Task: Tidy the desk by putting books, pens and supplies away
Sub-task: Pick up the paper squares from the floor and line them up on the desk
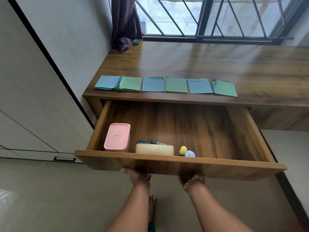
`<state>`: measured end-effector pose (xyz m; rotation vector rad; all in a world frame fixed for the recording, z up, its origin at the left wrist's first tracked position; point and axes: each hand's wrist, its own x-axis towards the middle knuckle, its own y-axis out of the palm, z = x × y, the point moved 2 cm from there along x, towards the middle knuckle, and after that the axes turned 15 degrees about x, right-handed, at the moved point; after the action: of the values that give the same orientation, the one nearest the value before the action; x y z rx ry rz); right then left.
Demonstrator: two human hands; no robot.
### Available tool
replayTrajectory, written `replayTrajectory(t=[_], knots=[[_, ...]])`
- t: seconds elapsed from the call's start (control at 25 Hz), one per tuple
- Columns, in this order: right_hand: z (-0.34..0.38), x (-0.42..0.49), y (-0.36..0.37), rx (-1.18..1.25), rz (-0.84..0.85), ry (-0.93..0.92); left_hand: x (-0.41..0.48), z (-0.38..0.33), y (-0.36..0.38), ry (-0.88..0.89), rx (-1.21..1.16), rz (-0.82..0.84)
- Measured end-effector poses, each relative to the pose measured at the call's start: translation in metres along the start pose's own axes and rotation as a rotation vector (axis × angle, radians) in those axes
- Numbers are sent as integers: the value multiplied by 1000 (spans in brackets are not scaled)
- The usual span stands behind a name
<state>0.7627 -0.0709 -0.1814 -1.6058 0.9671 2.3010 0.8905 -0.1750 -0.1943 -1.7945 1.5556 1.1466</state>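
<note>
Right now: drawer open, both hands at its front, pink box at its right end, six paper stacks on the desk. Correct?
No: head view shows the pink box at the left end of the drawer. Rest holds: drawer open, left hand and right hand at its front, six paper stacks on the desk.

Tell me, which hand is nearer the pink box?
Left. The left hand sits at the drawer front just right of the box; the right hand farther right.

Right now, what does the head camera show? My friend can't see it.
A left hand and right hand reach under the front of an open drawer. Inside sit a pink box, a cream box and two small bottles. Six blue and green paper squares line the desk.
</note>
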Motion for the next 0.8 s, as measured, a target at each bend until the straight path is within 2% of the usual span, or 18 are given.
replayTrajectory(t=[0.08,0.16,0.28,0.4,0.48,0.6,0.72,0.8], knots=[[2,0,-6,-129,-64,-91,-4,-6,-11,70,172,-248],[4,3,-13,-265,-99,-130,-10,-22,-19,220,240,-484],[-1,-7,-21,-475,-91,-190,-20,-49,-24,498,346,-617],[-19,-20,-23,-724,-18,-217,-31,-60,-22,840,617,-745],[-33,-41,-17,-795,93,-187,-40,-64,-12,1110,813,-766],[-44,-84,4,-845,400,-262,-58,-73,6,1353,1008,-674],[-36,-122,34,-923,684,-541,-70,-80,26,1544,1190,-530],[-24,-129,55,-1104,738,-800,-73,-86,40,1616,1376,-446]])
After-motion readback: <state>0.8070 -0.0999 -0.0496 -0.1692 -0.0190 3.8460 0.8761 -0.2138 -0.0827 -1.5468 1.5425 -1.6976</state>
